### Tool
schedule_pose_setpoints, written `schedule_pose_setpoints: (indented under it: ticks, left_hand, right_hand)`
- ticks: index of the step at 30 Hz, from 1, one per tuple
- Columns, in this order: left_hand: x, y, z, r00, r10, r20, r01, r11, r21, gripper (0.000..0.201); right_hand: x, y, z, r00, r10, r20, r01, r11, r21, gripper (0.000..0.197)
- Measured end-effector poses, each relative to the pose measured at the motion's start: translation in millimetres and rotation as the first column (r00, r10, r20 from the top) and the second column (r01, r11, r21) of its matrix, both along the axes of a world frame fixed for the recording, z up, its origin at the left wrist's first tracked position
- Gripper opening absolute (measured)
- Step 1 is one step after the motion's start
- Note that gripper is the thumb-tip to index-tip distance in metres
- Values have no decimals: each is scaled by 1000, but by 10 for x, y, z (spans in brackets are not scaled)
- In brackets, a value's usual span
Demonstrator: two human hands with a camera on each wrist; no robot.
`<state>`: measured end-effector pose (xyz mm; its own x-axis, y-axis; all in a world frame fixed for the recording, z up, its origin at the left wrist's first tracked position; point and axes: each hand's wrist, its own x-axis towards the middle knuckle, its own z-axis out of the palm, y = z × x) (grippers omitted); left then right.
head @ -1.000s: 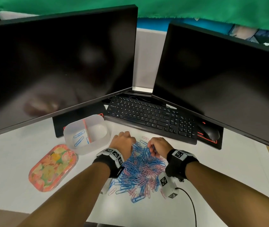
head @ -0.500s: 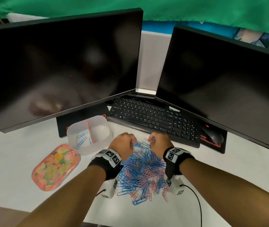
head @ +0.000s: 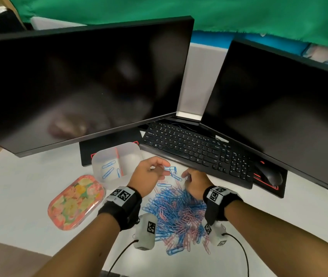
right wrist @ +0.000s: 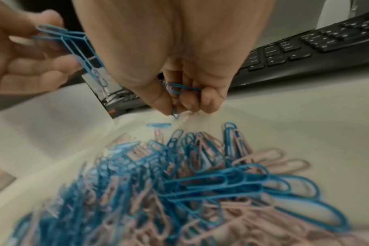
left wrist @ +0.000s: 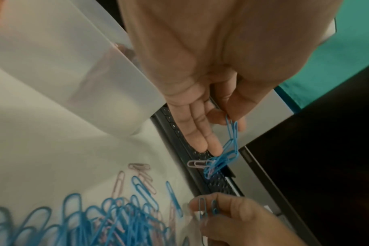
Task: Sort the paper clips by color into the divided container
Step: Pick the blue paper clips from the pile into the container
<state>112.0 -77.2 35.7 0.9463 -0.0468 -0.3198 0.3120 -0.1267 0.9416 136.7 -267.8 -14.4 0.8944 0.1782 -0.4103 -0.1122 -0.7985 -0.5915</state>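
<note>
Pinched between left hand (left wrist: 200,86) thumb and forefinger: a dangling chain of tangled blue wire paper clips (left wrist: 228,149), one pink clip (left wrist: 197,164) snagged in, lifted presumably to shake it loose. Curled round a few blue clips (right wrist: 180,89): right hand (right wrist: 179,69) fingers, low by the mixed blue-and-pink clip heap (head: 176,212). Snagged pink clip clear only from the left wrist. Just left, the translucent divided plastic tub (head: 133,147), blue clips in its left half.

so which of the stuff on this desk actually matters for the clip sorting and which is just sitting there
Part of the job:
- pile of blue and pink paper clips
- divided container, three blue clips in its left compartment
- left hand, pinching a hanging clump of blue clips with a pink one caught in it
- right hand, holding blue clips

Just lying about:
- floral lid
- keyboard
- mouse
- two dark monitors
</note>
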Motion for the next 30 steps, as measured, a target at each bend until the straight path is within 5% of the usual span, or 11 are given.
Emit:
schedule_pose_setpoints:
  ticks: [5,12,22,25,30]
  left_hand:
    - [-43,258,205,997,74,21,-72,992,-103,27]
    - [-86,441,232,993,114,-13,-115,988,-108,26]
    - [-147,104,68,1000,6,-8,-7,998,-56,22]
    - [-166,63,31,999,-13,-40,10,996,-90,9]
    - [-275,53,-77,969,-185,-163,161,976,-147,21]
  right_hand:
    - [-7,141,253,988,-106,-115,130,965,227,26]
    - [-48,383,378,931,-138,-337,302,811,501,26]
    - [-277,378,537,998,62,-19,-49,907,419,13]
    - [-256,339,564,1000,5,-29,8,903,429,19]
    - [-244,272,519,978,-105,-179,188,815,548,25]
